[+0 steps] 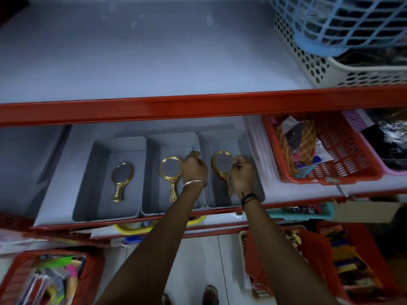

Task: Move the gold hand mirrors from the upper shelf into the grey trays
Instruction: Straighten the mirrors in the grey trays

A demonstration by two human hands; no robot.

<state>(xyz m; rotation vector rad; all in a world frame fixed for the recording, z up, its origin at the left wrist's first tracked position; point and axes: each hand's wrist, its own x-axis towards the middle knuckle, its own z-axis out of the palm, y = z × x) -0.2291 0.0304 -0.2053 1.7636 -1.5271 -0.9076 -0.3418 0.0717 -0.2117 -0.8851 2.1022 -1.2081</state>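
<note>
Three grey trays stand side by side on the lower shelf: left tray (92, 172), middle tray (152, 172) and right tray (244, 148). Each holds one gold hand mirror: left mirror (121, 180), middle mirror (171, 172), right mirror (222, 165). My left hand (195, 168) rests at the right rim of the middle mirror, fingers curled on it. My right hand (243, 175) grips the right edge of the right mirror, hiding part of its handle. No mirror shows on the bare upper shelf (143, 58).
A red shelf edge (198, 106) runs across above the trays. A white perforated basket (330, 67) with a blue basket (343, 23) sits at the upper right. Red baskets (343, 155) of goods stand to the right and below.
</note>
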